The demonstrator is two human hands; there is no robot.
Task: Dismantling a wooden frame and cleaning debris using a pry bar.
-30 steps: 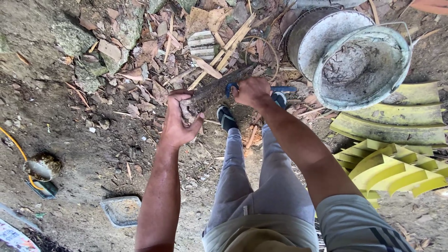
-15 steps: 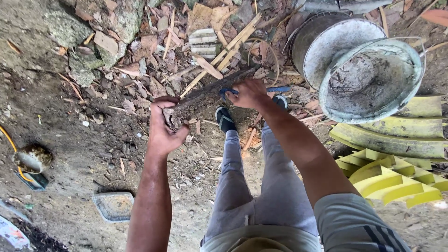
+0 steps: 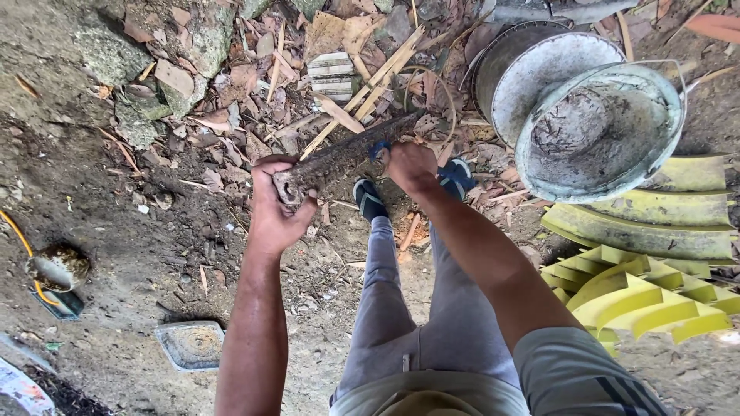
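L hand (image 3: 271,209) clenched on near end of rough wood piece (image 3: 339,158) above ground, R hand (image 3: 410,166) gripping blue-handled tool (image 3: 379,149) mid-piece; prob. best steadied firmly w/ short strokes.

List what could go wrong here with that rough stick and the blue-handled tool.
The left hand grips the rough stick bare, so splinters or a slip are possible. The right hand works the blue-handled tool close to that grip. Feet in open sandals stand directly below, exposed if either drops.
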